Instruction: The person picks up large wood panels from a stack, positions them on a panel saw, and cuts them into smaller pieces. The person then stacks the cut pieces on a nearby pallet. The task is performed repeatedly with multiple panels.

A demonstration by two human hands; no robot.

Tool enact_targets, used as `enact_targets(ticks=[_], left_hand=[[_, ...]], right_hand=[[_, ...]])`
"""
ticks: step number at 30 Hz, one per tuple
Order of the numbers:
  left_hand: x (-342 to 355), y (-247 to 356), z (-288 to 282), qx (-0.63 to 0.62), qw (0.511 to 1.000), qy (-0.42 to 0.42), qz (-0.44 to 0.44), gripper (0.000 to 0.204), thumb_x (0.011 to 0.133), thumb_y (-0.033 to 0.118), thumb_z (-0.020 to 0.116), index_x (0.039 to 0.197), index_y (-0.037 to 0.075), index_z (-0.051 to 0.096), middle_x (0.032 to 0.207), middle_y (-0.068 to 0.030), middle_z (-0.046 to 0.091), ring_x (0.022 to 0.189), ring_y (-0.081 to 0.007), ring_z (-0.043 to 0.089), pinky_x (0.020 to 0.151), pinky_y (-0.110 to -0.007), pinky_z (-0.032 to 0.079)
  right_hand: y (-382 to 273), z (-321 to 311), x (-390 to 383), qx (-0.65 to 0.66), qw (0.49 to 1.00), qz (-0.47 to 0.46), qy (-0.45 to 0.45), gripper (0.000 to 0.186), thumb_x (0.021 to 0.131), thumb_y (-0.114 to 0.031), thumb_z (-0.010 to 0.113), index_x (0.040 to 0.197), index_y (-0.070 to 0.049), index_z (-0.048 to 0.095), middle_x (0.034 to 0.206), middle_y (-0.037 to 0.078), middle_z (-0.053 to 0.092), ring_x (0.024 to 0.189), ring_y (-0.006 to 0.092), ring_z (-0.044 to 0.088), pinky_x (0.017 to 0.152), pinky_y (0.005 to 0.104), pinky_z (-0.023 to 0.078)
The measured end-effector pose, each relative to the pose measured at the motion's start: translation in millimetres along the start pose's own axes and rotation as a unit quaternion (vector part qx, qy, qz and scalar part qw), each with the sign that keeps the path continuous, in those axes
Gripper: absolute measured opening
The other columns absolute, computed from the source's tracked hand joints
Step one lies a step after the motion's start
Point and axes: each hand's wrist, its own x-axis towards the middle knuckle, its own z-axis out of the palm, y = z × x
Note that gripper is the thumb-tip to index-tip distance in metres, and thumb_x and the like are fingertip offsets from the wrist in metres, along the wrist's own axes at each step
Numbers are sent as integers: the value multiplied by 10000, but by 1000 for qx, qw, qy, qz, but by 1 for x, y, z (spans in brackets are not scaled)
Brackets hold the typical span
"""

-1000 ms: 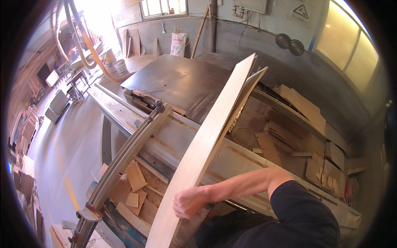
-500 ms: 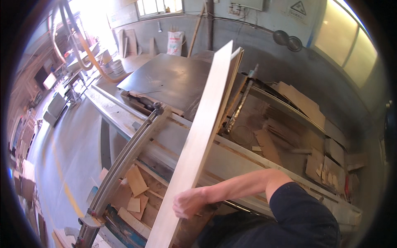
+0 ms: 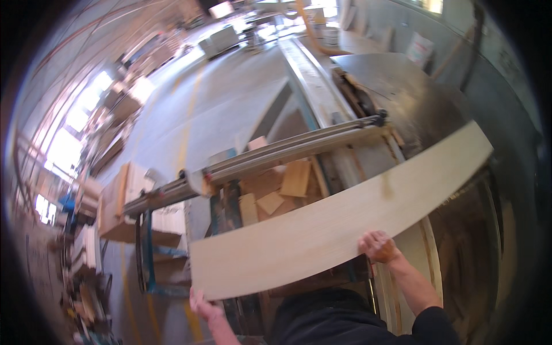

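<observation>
A long pale wooden board (image 3: pixel 322 230) lies across my view, over the sliding table of a saw and its metal crossbar. My right hand (image 3: pixel 378 246) grips the board's near edge right of its middle, fingers curled over the top. At the board's near left corner, my left hand (image 3: pixel 205 305) has closed around the edge, its fingers partly hidden underneath. The board slants, with its far end up to the right. A darker stain marks its face near that end. Whether a second board lies beneath cannot be made out.
Beyond the board runs the metal fence bar (image 3: pixel 299 149). Wood offcuts (image 3: pixel 296 178) lie in the frame below it. A stack of boards (image 3: pixel 132 201) stands left of the machine. The broad steel tabletop (image 3: pixel 397 80) extends at the far right.
The board has swung from pointing away to lying crosswise, broad face up. My view has turned left. My left hand now shows at the board's left end.
</observation>
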Motion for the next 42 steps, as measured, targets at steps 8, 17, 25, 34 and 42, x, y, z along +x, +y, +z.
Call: enact_targets(ticks=[8, 17, 25, 34, 42], left_hand=[[14, -94, 85, 54, 996, 70, 10, 318, 954, 69, 752, 1239, -27, 646, 1136, -99, 705, 1003, -199, 680, 891, -341, 587], [45, -125, 143, 76, 997, 27, 9, 265, 951, 47, 788, 1174, -38, 675, 1060, -74, 726, 897, -150, 686, 819, -280, 577], [97, -142, 174, 133, 990, 19, 51, 254, 948, 91, 808, 1142, -56, 736, 1030, -65, 749, 889, -121, 670, 804, -270, 550], [142, -138, 193, 172, 982, 26, 67, 257, 961, 102, 797, 1151, -64, 746, 1032, -77, 762, 882, -127, 685, 801, -267, 556], [160, -147, 187, 149, 987, 19, 60, 265, 956, 112, 793, 1170, -36, 742, 1052, -82, 761, 925, -156, 697, 859, -294, 568]], right_hand=[[60, 27, -11, -28, 997, 71, -22, 204, 864, -90, 656, 1060, -66, 608, 882, 84, 565, 808, 264, 637, 677, 392, 545], [89, 45, -8, -1, 992, 113, -59, 292, 844, -80, 648, 1131, -26, 637, 911, 109, 555, 866, 295, 617, 729, 420, 544], [103, 55, 26, 22, 995, 83, -43, 296, 852, -75, 638, 1139, -8, 667, 939, 112, 581, 889, 302, 625, 768, 445, 540], [105, 72, 63, 56, 996, 69, -20, 286, 851, -73, 643, 1129, -19, 681, 949, 108, 587, 911, 306, 640, 794, 448, 545], [108, 79, 79, 72, 996, 60, -7, 303, 809, -76, 656, 1107, -24, 683, 946, 109, 590, 880, 308, 640, 770, 440, 547]])
